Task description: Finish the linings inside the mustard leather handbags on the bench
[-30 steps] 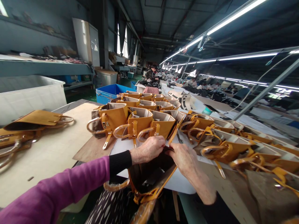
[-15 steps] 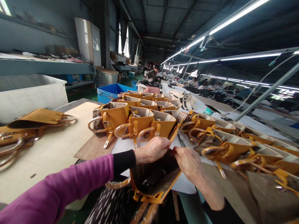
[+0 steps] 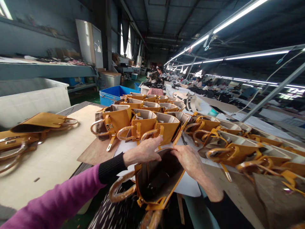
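Observation:
A yellow handbag with a dark brown lining leans, mouth toward me, at the table's near edge above my lap. My right hand pinches the far rim of this bag between thumb and fingers. At the left part of that rim is my left hand, fingers stretched out and thumb apart, gripping nothing. One plastic-wrapped handle sticks out to the bag's left; another handle hangs toward me. Something dark lies inside the bag, too shadowed to make out.
Rows of similar yellow bags stand just beyond my hands, and more bags fill the right side. Two bags lie on the pale board at left. A blue bin and a white tub stand beyond.
My left hand has let go of the rim and moved left, its fingers opening out. The right hand keeps its hold, and the bag's mouth gapes wider.

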A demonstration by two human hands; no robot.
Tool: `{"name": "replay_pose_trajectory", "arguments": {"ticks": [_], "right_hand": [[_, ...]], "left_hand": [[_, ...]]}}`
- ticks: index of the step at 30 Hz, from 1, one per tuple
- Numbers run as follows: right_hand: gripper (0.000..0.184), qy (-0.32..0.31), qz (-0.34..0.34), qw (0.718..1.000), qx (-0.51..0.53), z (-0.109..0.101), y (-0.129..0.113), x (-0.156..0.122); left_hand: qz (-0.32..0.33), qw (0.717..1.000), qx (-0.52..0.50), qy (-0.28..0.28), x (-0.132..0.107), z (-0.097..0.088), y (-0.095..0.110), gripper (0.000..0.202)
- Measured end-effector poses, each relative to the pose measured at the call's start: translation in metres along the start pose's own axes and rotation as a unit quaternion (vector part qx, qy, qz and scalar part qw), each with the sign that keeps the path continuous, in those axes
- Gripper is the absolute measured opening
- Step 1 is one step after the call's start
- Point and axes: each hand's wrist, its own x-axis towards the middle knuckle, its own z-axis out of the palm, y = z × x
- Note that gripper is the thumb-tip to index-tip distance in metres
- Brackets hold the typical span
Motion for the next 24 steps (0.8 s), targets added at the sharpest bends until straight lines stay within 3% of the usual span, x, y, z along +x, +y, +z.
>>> {"name": "replay_pose_trajectory", "arguments": {"ticks": [3,8,14,18,24], "right_hand": [[0.025,0.007,-0.002,1.000,-0.014,0.001,-0.001,0.001],[0.026,-0.001,0.006,1.000,-0.031,-0.002,-0.006,0.006],[0.023,-0.003,-0.005,0.999,-0.039,-0.002,-0.010,0.007],[0.024,-0.001,0.004,0.999,-0.039,0.000,-0.014,0.007],[0.027,-0.010,0.033,0.999,-0.028,0.001,-0.013,0.007]], "left_hand": [[-0.070,0.998,0.007,-0.006,-0.023,-0.005,-0.003,0.044],[-0.057,0.996,0.048,0.041,-0.041,0.002,0.009,0.044],[-0.070,0.983,0.168,0.021,-0.015,0.011,0.022,0.016],[-0.034,0.980,0.194,0.039,0.004,0.020,0.023,0.015],[0.028,0.979,0.181,0.091,-0.003,0.032,0.020,0.013]]}}
